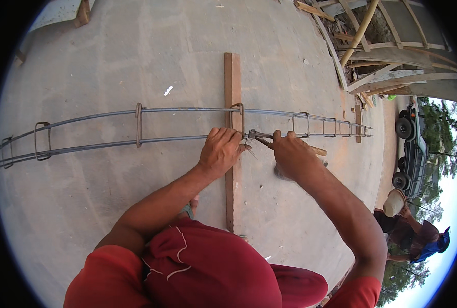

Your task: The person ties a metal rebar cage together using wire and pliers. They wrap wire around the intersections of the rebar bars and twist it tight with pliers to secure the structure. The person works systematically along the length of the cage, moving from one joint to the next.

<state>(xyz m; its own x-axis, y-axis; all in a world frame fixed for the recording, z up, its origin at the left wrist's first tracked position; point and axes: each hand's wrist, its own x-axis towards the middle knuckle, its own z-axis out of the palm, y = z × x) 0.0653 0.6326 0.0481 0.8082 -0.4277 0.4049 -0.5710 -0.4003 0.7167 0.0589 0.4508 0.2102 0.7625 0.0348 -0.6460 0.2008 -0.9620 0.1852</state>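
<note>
Two long steel reinforcing bars [182,109] run side by side across the view, with rectangular wire stirrups [138,126] spaced along them. They rest over a wooden beam [232,77] lying crosswise. My right hand [292,155] is closed around the handles of metal pincers [259,139], whose jaws meet the nearer bar beside a stirrup. Left of the jaws, my left hand [221,150] is closed at the same bar, above the beam; its fingers partly hide what they grip. Thin wire ends [252,152] stick out below the pincers.
A wooden piece [318,151] shows just beyond my right hand. Farther right, another wood block [358,123] lies under the bars. Scrap timber [372,77] is piled at the upper right. A person [418,236] carrying a bucket [394,203] is at the right, near a dark vehicle [414,151].
</note>
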